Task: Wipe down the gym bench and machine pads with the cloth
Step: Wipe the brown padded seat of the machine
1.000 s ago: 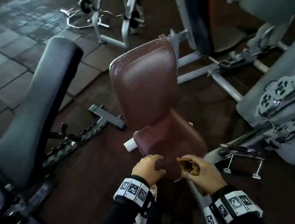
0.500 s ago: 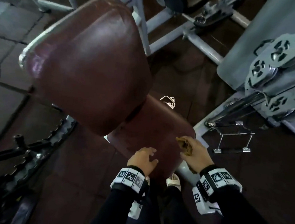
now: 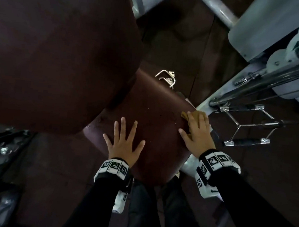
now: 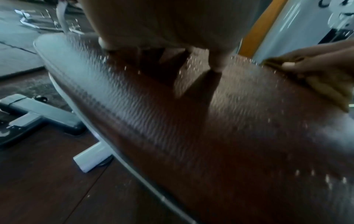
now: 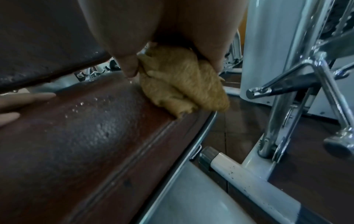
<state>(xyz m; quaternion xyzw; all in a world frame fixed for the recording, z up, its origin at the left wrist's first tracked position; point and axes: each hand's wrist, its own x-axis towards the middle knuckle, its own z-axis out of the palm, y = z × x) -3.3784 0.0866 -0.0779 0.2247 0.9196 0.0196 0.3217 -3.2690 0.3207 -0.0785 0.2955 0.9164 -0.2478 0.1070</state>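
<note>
A maroon seat pad (image 3: 156, 110) speckled with droplets lies below the big maroon back pad (image 3: 60, 52). My left hand (image 3: 124, 143) rests flat on the seat's near left part, fingers spread. My right hand (image 3: 196, 129) presses a tan cloth (image 3: 194, 115) onto the seat's right edge with straight fingers. In the right wrist view the bunched cloth (image 5: 184, 84) sits under my fingers at the seat's rim (image 5: 172, 121). The left wrist view shows the wet seat (image 4: 210, 121) and the cloth (image 4: 329, 84) at the far right.
A grey machine frame (image 3: 259, 28) and a chrome cable handle (image 3: 247, 128) stand close on the right. A chrome bracket (image 3: 165, 78) lies on the dark floor beyond the seat. A black bench base (image 4: 38, 115) stands left. My legs are just before the seat.
I have leaned in over the seat. My left hand went from curled at the front edge to flat and spread. My right hand laid the held cloth down onto the seat's right edge.
</note>
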